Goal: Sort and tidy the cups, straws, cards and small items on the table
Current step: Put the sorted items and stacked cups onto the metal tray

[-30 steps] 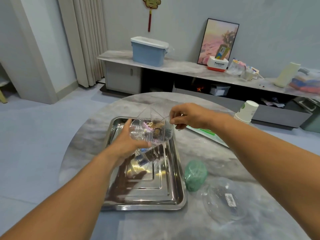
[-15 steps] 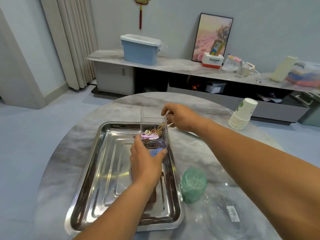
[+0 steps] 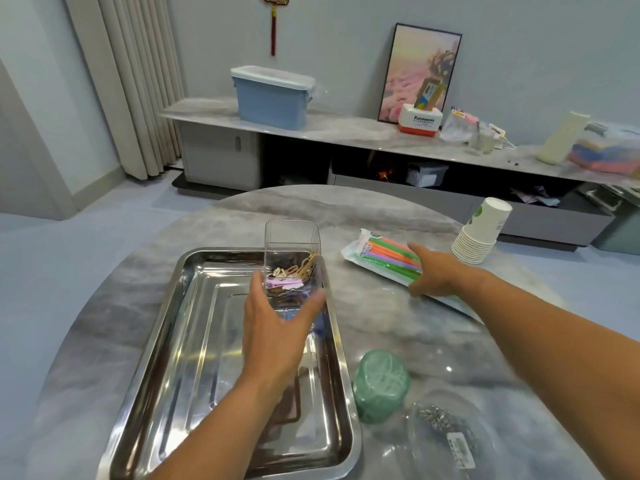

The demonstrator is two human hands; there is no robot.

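Left hand (image 3: 273, 327) grips the clear square container (image 3: 292, 261), thumb and fingers spread round its near walls; the container stands upright at the far right corner of the steel tray (image 3: 166, 341). Right hand (image 3: 434, 275), fingers extended, rests on the straw pack (image 3: 384, 259). Stacked paper cups (image 3: 479, 233) stand at the table's right edge.

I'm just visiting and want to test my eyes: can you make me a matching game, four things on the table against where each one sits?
Things:
1. clear box
2. straws
3. paper cups
4. green tub

Places:
A. far right table edge
B. under the right hand
C. right of the tray's near end
D. in the tray, held by the left hand

Pairs: 1-D, 2-B, 3-A, 4-C
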